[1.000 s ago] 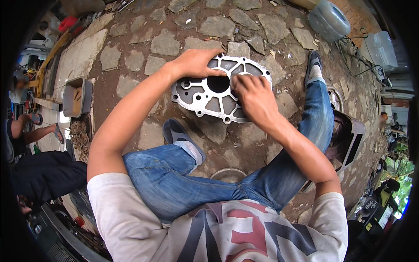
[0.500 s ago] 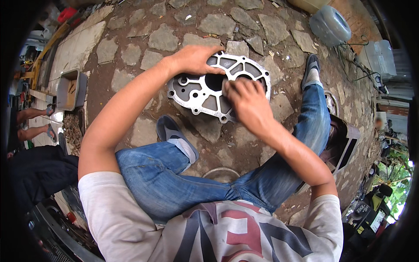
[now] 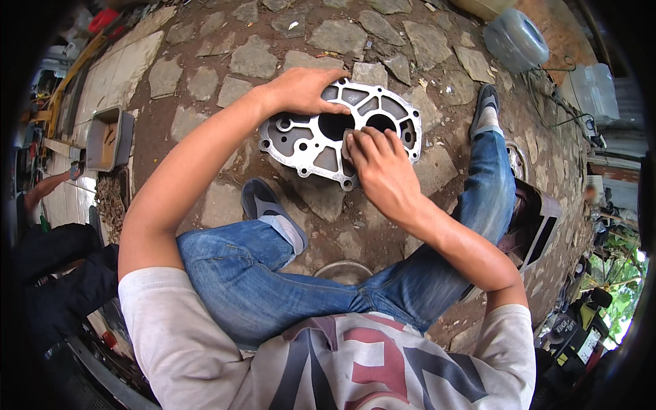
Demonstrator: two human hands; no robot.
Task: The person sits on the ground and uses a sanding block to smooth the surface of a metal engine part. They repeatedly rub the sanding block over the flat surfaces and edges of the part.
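Observation:
An aluminium gearbox-type casing [image 3: 311, 162], ribbed and with two large round holes, lies with its flat machined face up in front of me. My left hand [image 3: 306, 92] grips its far edge, thumb over the rim towards the left large hole and fingers on the outer side. My right hand [image 3: 386, 171] is closed, its fingertips pressing a small greyish-brown piece [image 3: 347, 145] flat on the face just below the two holes. Most of that piece is hidden under the fingers, so its exact kind cannot be told.
Uneven stone paving [image 3: 254, 58] with dirt surrounds the casing. A grey tub [image 3: 109, 140] stands left; a clear plastic jug [image 3: 516, 39] is far right. Beside my right leg sits a dark metal housing [image 3: 536, 225]. A round metal dish [image 3: 344, 272] lies between my legs. Another person's limb [image 3: 49, 189] shows far left.
My right hand has slid slightly left and towards me across the casing's face, uncovering more of the right large hole. My left hand keeps its hold. The other person at far left has shifted.

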